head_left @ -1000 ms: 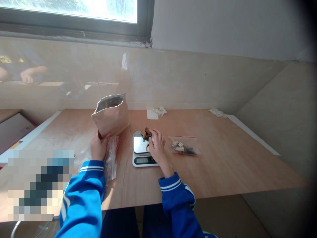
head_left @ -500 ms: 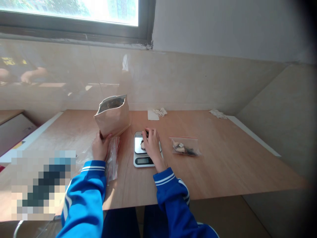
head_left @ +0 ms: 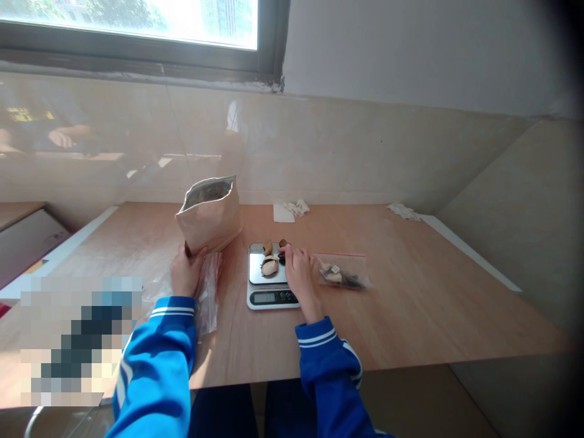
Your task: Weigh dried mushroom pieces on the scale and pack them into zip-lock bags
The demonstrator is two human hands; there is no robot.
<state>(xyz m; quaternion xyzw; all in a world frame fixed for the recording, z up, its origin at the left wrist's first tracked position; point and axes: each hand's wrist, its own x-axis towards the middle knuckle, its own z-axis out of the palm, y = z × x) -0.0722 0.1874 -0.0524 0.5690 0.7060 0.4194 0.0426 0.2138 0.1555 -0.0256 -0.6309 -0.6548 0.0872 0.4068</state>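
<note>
Bench: wood-look bench (head_left: 410, 304), carries everything below.
Pouch: brown paper pouch (head_left: 210, 222), left of centre, upright but tilted, mouth open, silvery inside.
Scale: white kitchen scale (head_left: 272, 283), centre, metal plate on the far part, screen (head_left: 264, 297) on the near part; digits too small to read.
Zip bags: clear zip bags (head_left: 208, 301) with red edges, flat, near side of pouch, just right of left wrist.
Packed bag: clear packed bag (head_left: 342, 275), just right of scale, lying flat, pale and dark pieces inside.
Left hand: left hand (head_left: 185, 272) at pouch's lower near-left corner, grip closed on it.
Right hand: right hand (head_left: 301, 271) over scale's right side, fingers bent, tips at the dark piece; can't tell if grip is pinching it or only touching.
Card: white card (head_left: 283, 213), far edge, beside crumpled tissue (head_left: 298, 208).
Pale piece: pale dried piece (head_left: 269, 266), mid-plate.
Brown piece: brown dried piece (head_left: 267, 247), far side of pale one.
Dark piece: dark dried piece (head_left: 281, 259), plate's right side, partly hidden by fingers.
</note>
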